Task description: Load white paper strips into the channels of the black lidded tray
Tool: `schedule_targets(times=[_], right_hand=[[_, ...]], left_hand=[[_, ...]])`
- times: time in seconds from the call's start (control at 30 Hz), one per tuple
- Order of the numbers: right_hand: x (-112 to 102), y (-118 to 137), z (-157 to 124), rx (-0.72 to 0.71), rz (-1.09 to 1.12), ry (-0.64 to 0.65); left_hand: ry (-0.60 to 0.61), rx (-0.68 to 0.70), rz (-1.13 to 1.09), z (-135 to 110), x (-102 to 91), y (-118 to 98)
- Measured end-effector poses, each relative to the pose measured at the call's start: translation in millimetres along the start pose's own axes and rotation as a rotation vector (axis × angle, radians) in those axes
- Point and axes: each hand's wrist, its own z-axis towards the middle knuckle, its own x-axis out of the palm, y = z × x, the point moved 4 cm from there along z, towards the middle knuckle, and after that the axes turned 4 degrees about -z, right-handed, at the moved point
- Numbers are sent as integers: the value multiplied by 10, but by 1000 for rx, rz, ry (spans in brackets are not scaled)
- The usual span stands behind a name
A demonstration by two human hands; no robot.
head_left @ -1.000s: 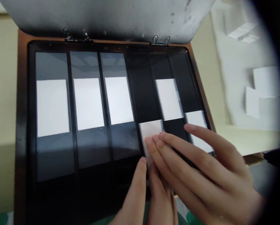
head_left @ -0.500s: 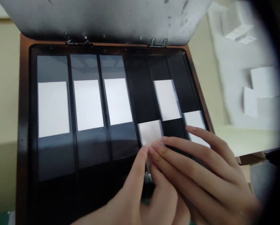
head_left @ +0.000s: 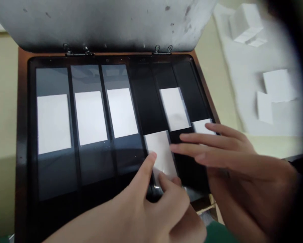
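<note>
A black tray (head_left: pixel 23 141) with several long lanes lies in a brown wooden frame. White cards rest in its lanes. My left hand (head_left: pixel 146 209) comes in from below. Its forefinger and thumb pinch the lower left corner of the white card (head_left: pixel 160 148) in the fourth lane. My right hand (head_left: pixel 232 158) hovers to the right of that card, open, with its fingers stretched out flat over the fifth and sixth lanes. It partly covers the sixth-lane card (head_left: pixel 200 125). Another card (head_left: pixel 174 108) lies higher in the fifth lane.
A scuffed metal lid (head_left: pixel 103 23) stands open on hinges at the tray's far edge. Three cards (head_left: pixel 90 116) sit level in the left lanes. White paper blocks (head_left: pixel 278 86) lie on a white sheet at the right, on a pale table.
My right hand has drawn off the fourth-lane card to the right, which uncovers it. My left hand has come further up and closed its forefinger and thumb on the card's corner.
</note>
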Motion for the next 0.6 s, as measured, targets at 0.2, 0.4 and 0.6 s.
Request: schedule_targets(times=[0.2, 0.4, 0.6], right_hand=[[120, 31, 119, -158, 52, 162], [117, -13, 72, -137, 10, 140], [42, 2, -11, -228, 53, 137]], left_hand=[[-4, 16, 21, -22, 14, 0], [-27, -36, -12, -20, 67, -17], [-28, -26, -27, -63, 59, -21]])
